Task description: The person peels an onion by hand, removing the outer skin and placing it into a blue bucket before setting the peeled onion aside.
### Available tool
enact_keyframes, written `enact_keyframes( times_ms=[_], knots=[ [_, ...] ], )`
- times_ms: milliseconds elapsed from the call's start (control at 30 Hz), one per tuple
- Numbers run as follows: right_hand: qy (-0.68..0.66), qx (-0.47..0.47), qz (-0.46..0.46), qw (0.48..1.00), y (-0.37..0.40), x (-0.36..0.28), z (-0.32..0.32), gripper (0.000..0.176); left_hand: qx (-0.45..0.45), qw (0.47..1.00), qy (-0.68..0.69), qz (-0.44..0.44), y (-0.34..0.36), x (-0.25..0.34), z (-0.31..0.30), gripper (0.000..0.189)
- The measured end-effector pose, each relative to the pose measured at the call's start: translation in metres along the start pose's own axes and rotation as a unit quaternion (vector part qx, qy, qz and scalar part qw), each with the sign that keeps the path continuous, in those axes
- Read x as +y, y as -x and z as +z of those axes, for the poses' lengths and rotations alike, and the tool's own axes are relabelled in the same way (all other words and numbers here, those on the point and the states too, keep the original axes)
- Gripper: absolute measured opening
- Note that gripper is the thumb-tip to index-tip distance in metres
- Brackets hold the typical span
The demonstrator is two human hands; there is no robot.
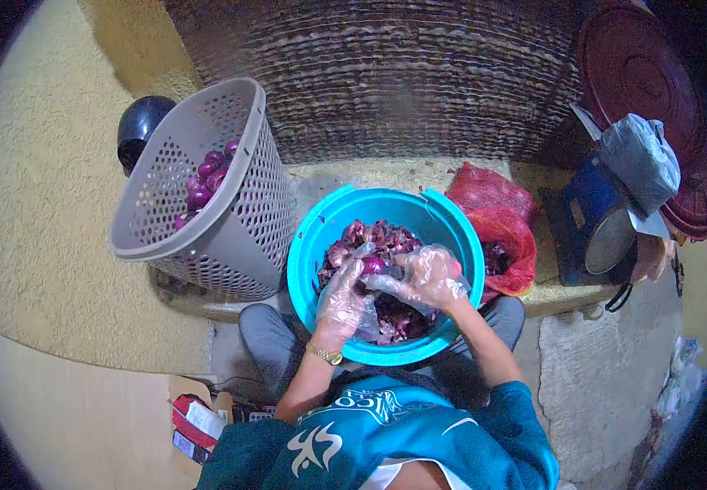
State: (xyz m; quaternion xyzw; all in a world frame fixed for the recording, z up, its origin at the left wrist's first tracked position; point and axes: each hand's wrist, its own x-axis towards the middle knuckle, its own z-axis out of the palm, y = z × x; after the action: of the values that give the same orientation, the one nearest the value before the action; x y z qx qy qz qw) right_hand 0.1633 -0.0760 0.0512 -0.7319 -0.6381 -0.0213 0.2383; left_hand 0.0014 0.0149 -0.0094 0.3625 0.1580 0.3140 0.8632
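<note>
Steadying an onion (373, 266) above tub (406, 357)
Left fingers (359, 254) grip it; right fingers (429, 265), hold unclear; best kept low between them.

Gloved fingers (349, 274) hold an onion (372, 266) over a turquoise tub (308, 247).

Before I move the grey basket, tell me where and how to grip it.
Probably best by the thick rim, on its two long sides, from above: the grey basket stands mouth up, and the onions inside sit below that edge.
</note>
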Motion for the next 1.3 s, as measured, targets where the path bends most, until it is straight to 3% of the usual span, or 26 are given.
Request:
enact_keyframes(
  times_ms=[133, 433, 933, 1000, 1300],
  knots=[
    [0.000, -0.009, -0.023, 1.000, 0.002, 0.000, -0.009, 0.061, 0.017, 0.999, 0.032, -0.022, 0.001, 0.006, 0.001, 0.040],
    [-0.085, 0.095, -0.013, 0.992, -0.002, 0.001, -0.007, 0.053, 0.025, 0.998, 0.035, -0.034, 0.004, 0.012, 0.013, 0.036],
    [-0.090, 0.057, -0.041, 0.994, -0.004, 0.006, 0.001, 0.045, 0.028, 0.999, 0.008, -0.031, 0.005, 0.013, 0.011, 0.036],
    [-0.054, -0.003, -0.043, 0.998, -0.002, 0.006, 0.000, 0.047, 0.046, 0.999, 0.018, -0.022, 0.005, 0.014, 0.017, 0.035],
    [-0.037, -0.097, -0.085, 0.991, 0.011, 0.012, 0.003, 0.052, 0.040, 0.997, 0.063, -0.011, 0.002, 0.015, 0.007, 0.038]
  ],
)
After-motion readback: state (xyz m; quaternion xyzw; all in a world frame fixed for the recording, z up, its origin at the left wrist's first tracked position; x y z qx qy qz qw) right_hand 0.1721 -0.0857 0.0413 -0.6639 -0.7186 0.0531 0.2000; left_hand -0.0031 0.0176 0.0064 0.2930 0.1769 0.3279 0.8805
